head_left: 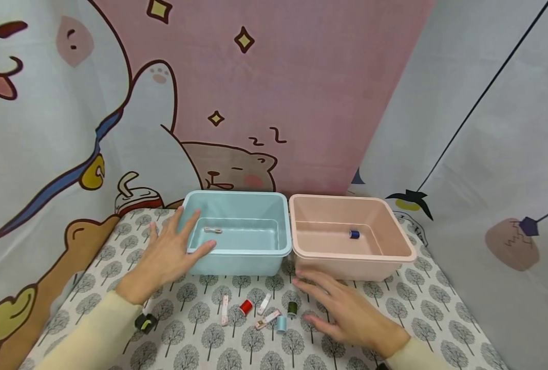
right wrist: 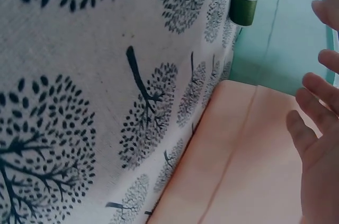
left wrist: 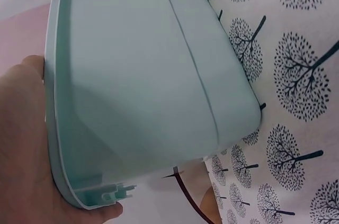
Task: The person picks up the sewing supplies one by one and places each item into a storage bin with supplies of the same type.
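Observation:
My left hand [head_left: 172,252] rests over the left front corner of the light blue basin [head_left: 237,263], its fingers spread and straight. In the left wrist view this hand lies along the basin's rim [left wrist: 51,91]. Inside that basin lies a small pale clip [head_left: 212,230]. My right hand [head_left: 343,311] hovers, fingers apart and holding nothing, in front of the pink basin [head_left: 347,264]. A dark blue thread spool [head_left: 354,234] lies in the pink basin. Nearest the right hand stands a green thread spool [head_left: 292,309], with a light blue spool [head_left: 281,324] beside it.
Left of those spools lie a red thread spool [head_left: 246,307], a pink-and-white clip [head_left: 225,310], a white clip [head_left: 264,303] and a patterned clip [head_left: 267,319]. The basins stand side by side on a tree-print cloth [head_left: 186,354], before a cartoon curtain [head_left: 301,92].

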A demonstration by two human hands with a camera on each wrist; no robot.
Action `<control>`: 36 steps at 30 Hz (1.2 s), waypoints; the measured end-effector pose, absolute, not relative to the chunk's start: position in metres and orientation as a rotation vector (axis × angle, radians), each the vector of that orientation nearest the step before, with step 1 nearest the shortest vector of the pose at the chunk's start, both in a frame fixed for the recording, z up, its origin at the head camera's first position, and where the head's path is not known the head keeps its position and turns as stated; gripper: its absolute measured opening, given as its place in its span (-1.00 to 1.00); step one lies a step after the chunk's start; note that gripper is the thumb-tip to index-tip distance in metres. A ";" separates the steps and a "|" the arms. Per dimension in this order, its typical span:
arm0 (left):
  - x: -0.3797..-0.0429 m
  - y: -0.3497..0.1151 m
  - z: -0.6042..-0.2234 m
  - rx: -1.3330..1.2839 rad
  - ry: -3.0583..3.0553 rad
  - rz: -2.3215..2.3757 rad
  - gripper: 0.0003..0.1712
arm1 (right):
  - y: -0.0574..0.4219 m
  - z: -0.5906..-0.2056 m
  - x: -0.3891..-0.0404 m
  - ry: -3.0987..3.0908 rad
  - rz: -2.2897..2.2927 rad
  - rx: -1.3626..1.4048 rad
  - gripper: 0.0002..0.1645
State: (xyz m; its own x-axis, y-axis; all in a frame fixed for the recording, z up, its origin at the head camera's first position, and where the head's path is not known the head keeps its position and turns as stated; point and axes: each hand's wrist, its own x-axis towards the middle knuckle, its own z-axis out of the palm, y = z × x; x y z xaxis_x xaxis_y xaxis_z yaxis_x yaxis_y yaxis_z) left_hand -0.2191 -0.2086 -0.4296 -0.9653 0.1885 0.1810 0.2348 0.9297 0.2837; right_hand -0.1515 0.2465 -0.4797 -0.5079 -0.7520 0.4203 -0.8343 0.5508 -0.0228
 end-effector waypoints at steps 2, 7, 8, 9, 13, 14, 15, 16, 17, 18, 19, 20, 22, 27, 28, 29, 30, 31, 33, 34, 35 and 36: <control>-0.221 -0.210 -0.431 -0.336 -2.935 -0.451 0.16 | 0.246 -0.482 -0.153 -2.470 0.317 1.296 -0.02; -0.223 -0.212 -0.432 -0.350 -2.935 -0.446 0.15 | 0.244 -0.488 -0.154 -2.563 0.329 1.299 -0.11; -0.223 -0.212 -0.432 -0.349 -2.937 -0.447 0.16 | 0.244 -0.489 -0.155 -2.582 0.329 1.301 -0.12; -0.223 -0.212 -0.432 -0.348 -2.939 -0.448 0.17 | 0.243 -0.490 -0.155 -2.592 0.330 1.305 -0.13; -0.223 -0.211 -0.430 -0.329 -2.937 -0.438 0.23 | 0.238 -0.492 -0.159 -2.639 0.343 1.329 -0.15; -0.223 -0.211 -0.430 -0.322 -2.937 -0.434 0.24 | 0.236 -0.492 -0.161 -2.650 0.339 1.334 -0.16; -0.223 -0.210 -0.429 -0.318 -2.937 -0.430 0.26 | 0.235 -0.492 -0.162 -2.661 0.334 1.339 -0.18; -0.223 -0.210 -0.429 -0.312 -2.938 -0.429 0.28 | 0.234 -0.492 -0.163 -2.674 0.333 1.346 -0.20; -0.223 -0.210 -0.428 -0.308 -2.942 -0.427 0.30 | 0.232 -0.492 -0.165 -2.689 0.326 1.350 -0.22; -0.223 -0.209 -0.428 -0.304 -2.947 -0.423 0.32 | 0.231 -0.491 -0.165 -2.705 0.319 1.356 -0.25; -0.222 -0.209 -0.428 -0.298 -2.953 -0.418 0.34 | 0.230 -0.491 -0.166 -2.722 0.311 1.362 -0.27; -0.222 -0.209 -0.428 -0.292 -2.958 -0.414 0.36 | 0.228 -0.492 -0.167 -2.740 0.310 1.371 -0.29; -0.222 -0.208 -0.428 -0.277 -2.965 -0.405 0.42 | 0.226 -0.492 -0.169 -2.775 0.313 1.382 -0.32; -0.221 -0.205 -0.428 -0.239 -2.993 -0.388 0.52 | 0.222 -0.494 -0.172 -2.831 0.309 1.393 -0.38; -0.221 -0.205 -0.427 -0.237 -2.997 -0.383 0.53 | 0.222 -0.494 -0.173 -2.837 0.307 1.395 -0.39; -0.221 -0.204 -0.427 -0.236 -2.999 -0.379 0.53 | 0.222 -0.495 -0.174 -2.842 0.309 1.397 -0.41; -0.222 -0.205 -0.427 -0.236 -3.000 -0.372 0.53 | 0.222 -0.495 -0.175 -2.845 0.306 1.398 -0.42; -0.222 -0.205 -0.427 -0.237 -2.998 -0.367 0.53 | 0.221 -0.495 -0.176 -2.848 0.310 1.400 -0.43; -0.222 -0.206 -0.426 -0.241 -2.993 -0.351 0.52 | 0.221 -0.496 -0.177 -2.845 0.318 1.414 -0.46; -0.222 -0.207 -0.425 -0.243 -2.991 -0.347 0.51 | 0.221 -0.496 -0.177 -2.845 0.321 1.418 -0.48; -0.222 -0.208 -0.425 -0.244 -2.992 -0.342 0.51 | 0.221 -0.497 -0.177 -2.838 0.328 1.430 -0.50; -0.222 -0.209 -0.425 -0.244 -2.993 -0.338 0.51 | 0.221 -0.497 -0.178 -2.832 0.333 1.441 -0.51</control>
